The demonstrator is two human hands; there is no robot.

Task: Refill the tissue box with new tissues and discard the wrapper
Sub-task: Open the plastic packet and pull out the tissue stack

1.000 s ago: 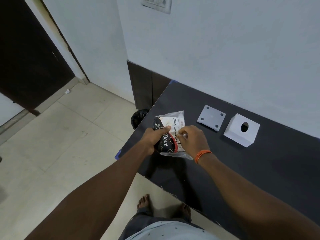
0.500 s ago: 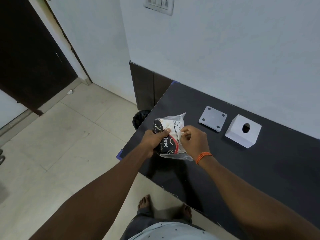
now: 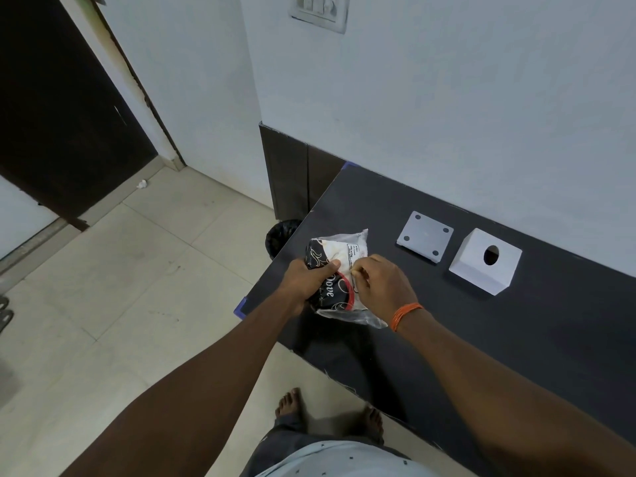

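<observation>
A plastic-wrapped tissue pack point(image 3: 335, 270), black, white and red, sits at the left end of the dark table point(image 3: 481, 332). My left hand point(image 3: 308, 282) grips its left side. My right hand point(image 3: 382, 285) pinches the clear wrapper on its top right. To the right lies the white tissue box cover point(image 3: 481, 266) with a round hole, upside-open side down. Its flat grey base plate point(image 3: 425, 241) rests between the cover and the pack.
A black-lined waste bin point(image 3: 280, 235) stands on the tiled floor just left of the table's end. A dark door point(image 3: 65, 108) is at far left. The white wall runs behind the table. My bare feet point(image 3: 327, 413) stand by the table's front edge.
Both hands stay on the pack; my right fingers have shifted slightly on the wrapper. The camera has tilted a little, nothing else moved.
</observation>
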